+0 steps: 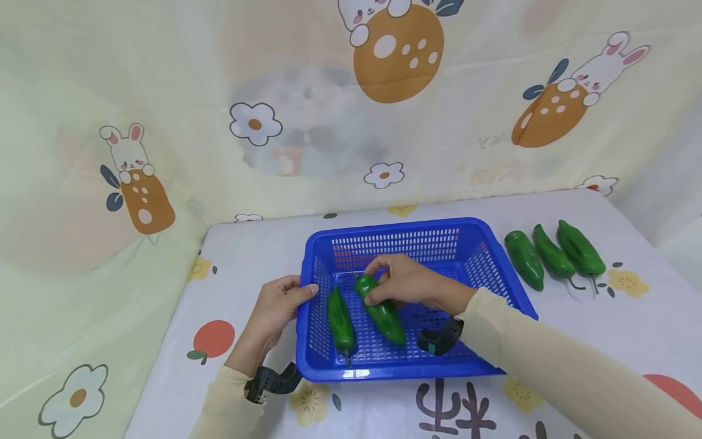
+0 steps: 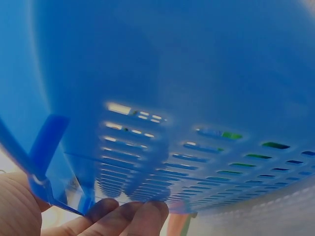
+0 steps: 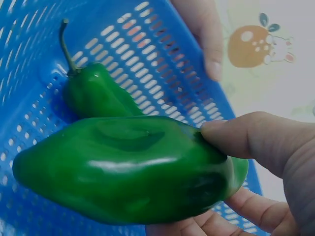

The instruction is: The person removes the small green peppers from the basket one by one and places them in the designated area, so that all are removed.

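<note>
A blue plastic basket [image 1: 417,370] with slotted walls stands on the table. My left hand [image 1: 282,305] grips its left rim, thumb over the top and fingers against the outside wall [image 2: 211,73]. Inside, one green pepper [image 1: 341,323] lies along the left side with its stem toward me. My right hand [image 1: 403,280] reaches into the basket and holds a second green pepper [image 3: 123,169] between thumb and fingers, near its stem end. That pepper slants, its tip pointing toward the front of the basket, beside the first one.
Right of the basket, three more green peppers [image 1: 554,256] lie side by side on the printed white tablecloth [image 1: 241,256]. A cloth curtain [image 1: 307,67] with rabbits and flowers hangs behind the table. Black straps with cameras sit on both wrists.
</note>
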A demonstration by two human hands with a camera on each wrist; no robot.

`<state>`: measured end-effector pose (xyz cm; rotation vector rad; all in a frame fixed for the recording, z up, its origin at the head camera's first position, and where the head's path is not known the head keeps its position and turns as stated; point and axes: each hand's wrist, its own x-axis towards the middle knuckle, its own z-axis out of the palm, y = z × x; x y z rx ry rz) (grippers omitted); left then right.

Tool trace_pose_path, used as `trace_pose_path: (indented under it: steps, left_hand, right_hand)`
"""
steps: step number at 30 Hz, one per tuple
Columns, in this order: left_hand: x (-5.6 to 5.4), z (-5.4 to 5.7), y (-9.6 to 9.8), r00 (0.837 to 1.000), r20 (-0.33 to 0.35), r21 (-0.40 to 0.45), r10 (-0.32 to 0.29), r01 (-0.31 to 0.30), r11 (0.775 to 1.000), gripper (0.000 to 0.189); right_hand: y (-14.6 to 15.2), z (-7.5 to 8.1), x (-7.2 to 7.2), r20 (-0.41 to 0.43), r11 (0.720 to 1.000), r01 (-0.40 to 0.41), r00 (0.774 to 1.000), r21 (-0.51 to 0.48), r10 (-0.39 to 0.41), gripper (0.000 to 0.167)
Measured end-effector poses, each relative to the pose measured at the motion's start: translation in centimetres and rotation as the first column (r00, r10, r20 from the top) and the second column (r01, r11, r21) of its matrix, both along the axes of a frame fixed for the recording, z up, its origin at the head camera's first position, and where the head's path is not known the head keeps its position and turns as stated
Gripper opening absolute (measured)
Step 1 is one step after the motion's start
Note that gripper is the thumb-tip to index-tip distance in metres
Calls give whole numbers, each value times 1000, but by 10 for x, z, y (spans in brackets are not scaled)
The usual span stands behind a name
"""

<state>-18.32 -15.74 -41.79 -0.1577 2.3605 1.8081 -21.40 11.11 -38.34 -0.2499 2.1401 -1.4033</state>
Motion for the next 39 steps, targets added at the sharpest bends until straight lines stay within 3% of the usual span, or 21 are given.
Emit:
trace_pose_path:
  steps: [11,39]
  left_hand:
    - [1,2,0,1000,5,13,-2,2,1000,32]
    - [1,1,1,1000,-5,13,3,-3,1000,32]
  right_hand:
    - [31,19,3,-25,998,62,998,-3,-62,53]
    - [93,38,16,-126,989,147,981,4,-146,61]
